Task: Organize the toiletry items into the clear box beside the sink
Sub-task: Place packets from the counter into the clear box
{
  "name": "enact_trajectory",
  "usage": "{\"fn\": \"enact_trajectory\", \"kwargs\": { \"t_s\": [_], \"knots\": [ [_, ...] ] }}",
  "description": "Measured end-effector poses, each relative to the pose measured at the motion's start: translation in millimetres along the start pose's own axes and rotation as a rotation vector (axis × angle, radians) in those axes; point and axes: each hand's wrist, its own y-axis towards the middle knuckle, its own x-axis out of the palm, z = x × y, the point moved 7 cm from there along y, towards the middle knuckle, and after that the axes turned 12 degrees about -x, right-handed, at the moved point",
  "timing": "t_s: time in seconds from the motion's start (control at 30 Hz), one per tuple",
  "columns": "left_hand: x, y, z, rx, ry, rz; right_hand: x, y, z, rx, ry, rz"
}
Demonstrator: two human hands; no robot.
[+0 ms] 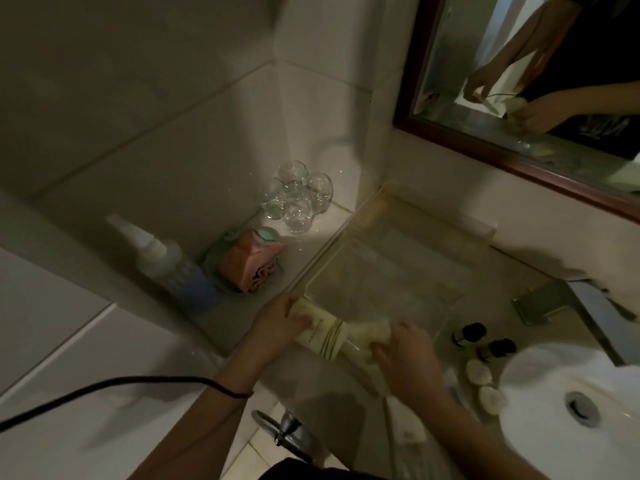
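At the lower left of the frame a black cable (104, 382) is seen running across the white ledge towards the left wrist. Left of centre, a white squeeze bottle (166, 261) with a blue label is leaned against the tiled wall, and just to its right a pink folded cloth (249, 263) is set on a small dish. Behind these, in the corner, a cluster of clear glasses (298, 199) is gathered.

At lower centre, a cream packet (322, 329) with dark stripes is held over the near edge of the clear box (391, 268). Its left end is gripped by the curled fingers of the left hand (280, 323), and its right end is gripped by the right hand (405, 358). Finer detail is lost to blur.

Right of the box, two small dark-capped bottles (467, 334) are stood on the counter beside the white sink (568, 393). A framed mirror (519, 81) is hung at the upper right.
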Motion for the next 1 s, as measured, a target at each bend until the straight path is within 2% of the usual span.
{"fn": "enact_trajectory", "kwargs": {
  "t_s": [0.1, 0.17, 0.33, 0.43, 0.6, 0.67, 0.77, 0.87, 1.0],
  "knots": [
    [6, 18, 34, 0.034, 0.045, 0.003, -29, 19, 25, 0.095, 0.111, 0.04],
    [19, 33, 51, 0.067, 0.114, 0.008, -30, 30, 40, 0.149, 0.141, -0.034],
    [52, 58, 69, 0.15, 0.309, -0.006, -3, 53, 53, 0.125, 0.005, -0.29],
    [59, 66, 66, 0.165, 0.305, 0.002, 13, 61, 54, 0.119, -0.014, -0.367],
    [62, 72, 50, 0.147, 0.21, 0.043, 20, 69, 65, 0.143, 0.017, -0.361],
    [66, 71, 44, 0.157, 0.251, 0.054, 21, 69, 68, 0.151, -0.01, -0.355],
    [67, 71, 41, 0.226, 0.41, 0.169, 18, 65, 65, 0.125, -0.133, -0.304],
    [73, 65, 49, 0.378, 0.601, 0.221, 14, 62, 63, 0.104, -0.22, -0.209],
    [92, 55, 60, 0.66, 0.756, 0.124, 14, 60, 65, 0.108, -0.247, -0.147]
  ]
}}
